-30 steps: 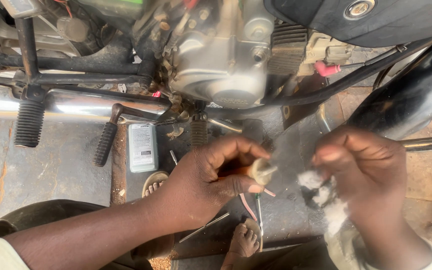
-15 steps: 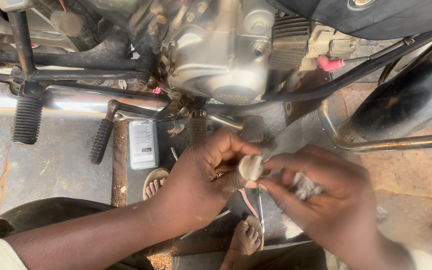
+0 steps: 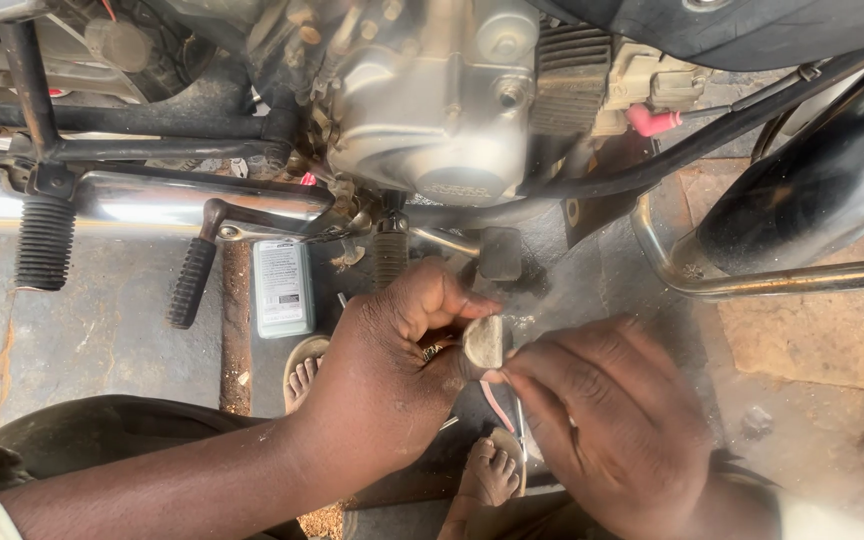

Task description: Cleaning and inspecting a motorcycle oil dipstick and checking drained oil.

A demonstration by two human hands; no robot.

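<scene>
Your left hand [image 3: 392,370] has its thumb and fingers clamped around a small round metal part [image 3: 484,342], pale grey and disc-shaped, gripping it by its left edge. Your right hand [image 3: 607,425] comes in from the other side, with its fingertips [image 3: 512,375] drawn together and pressed against the part's lower right edge; whether they pinch anything of their own cannot be told. The part sits just below the motorcycle engine [image 3: 432,110], roughly under its silver side cover. Also below the engine, a ribbed black foot peg [image 3: 389,255] hangs just above your left thumb. To the lower left of the engine lie a small grey rectangular container [image 3: 282,287] on the ground and a black rubber kick lever [image 3: 192,283] beside it. Right of the engine curves a chrome guard bar [image 3: 752,285]. Below your hands, your bare toes [image 3: 487,470] show in sandals.
</scene>
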